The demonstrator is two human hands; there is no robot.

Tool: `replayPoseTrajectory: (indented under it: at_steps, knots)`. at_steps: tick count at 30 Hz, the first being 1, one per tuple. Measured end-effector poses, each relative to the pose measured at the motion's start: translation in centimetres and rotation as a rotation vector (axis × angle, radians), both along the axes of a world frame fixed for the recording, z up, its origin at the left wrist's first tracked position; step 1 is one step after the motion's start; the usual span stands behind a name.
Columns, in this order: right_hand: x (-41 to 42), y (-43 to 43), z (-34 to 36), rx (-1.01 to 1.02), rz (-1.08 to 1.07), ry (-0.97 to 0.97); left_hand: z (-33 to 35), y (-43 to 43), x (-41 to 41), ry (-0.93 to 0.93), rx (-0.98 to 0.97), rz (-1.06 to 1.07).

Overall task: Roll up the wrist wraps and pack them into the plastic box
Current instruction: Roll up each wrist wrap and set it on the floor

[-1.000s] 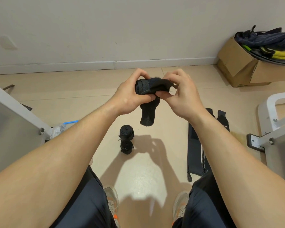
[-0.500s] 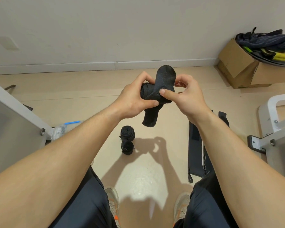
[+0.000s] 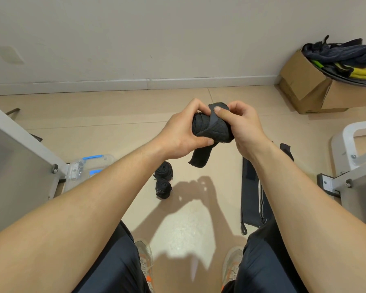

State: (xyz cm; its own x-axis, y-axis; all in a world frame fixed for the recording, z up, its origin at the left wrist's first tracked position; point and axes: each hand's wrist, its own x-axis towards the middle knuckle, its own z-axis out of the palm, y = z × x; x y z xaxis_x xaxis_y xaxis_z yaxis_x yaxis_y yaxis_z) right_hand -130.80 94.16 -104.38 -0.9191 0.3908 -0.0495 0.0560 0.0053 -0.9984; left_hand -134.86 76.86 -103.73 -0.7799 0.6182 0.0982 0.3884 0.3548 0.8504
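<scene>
wrist wrap roll crosswise, tail down

L hand + R hand grip black wrist wrap mid-air, mostly rolled, loose tail hangs down | 2 rolled wraps on floor, touching | plastic box far L, blue clips | flat wraps under R arm | cardboard box top R
</scene>
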Motion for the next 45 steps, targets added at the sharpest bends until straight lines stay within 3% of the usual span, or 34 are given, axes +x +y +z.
replayPoseTrajectory:
  at_steps: [14,22,26,29,33,35,38,45]
  knots:
    - [0.4,0.3,0.8,-0.313,0.064,-0.307,0.2,0.6,0.2,0.046,0.069,-0.023]
    - [0.1,0.2,1.1,-0.337,0.049,-0.43,-0.1,0.5,0.0,0.028,0.07,-0.025]
    - [0.3,0.0,1.3,-0.345,0.032,-0.473,-0.3,0.5,0.0,-0.04,0.077,-0.04]
    - [0.5,-0.2,1.1,-0.41,0.008,-0.432,-0.5,0.5,-0.4,-0.191,0.216,0.057]
    - [1.0,-0.6,1.0,-0.316,0.17,-0.505,-1.1,-0.2,-2.1,-0.611,0.563,0.284]
    - [1.3,-1.1,1.1,-0.163,0.281,-0.489,-1.1,-0.5,-2.8,-0.72,0.674,0.376]
    - [1.2,-1.5,0.9,-0.016,0.258,-0.396,-1.1,-0.9,-3.3,-0.752,0.718,0.462]
    - [1.0,-2.6,1.3,-0.069,0.16,-0.272,-1.4,-0.7,-2.9,-0.589,0.542,0.502]
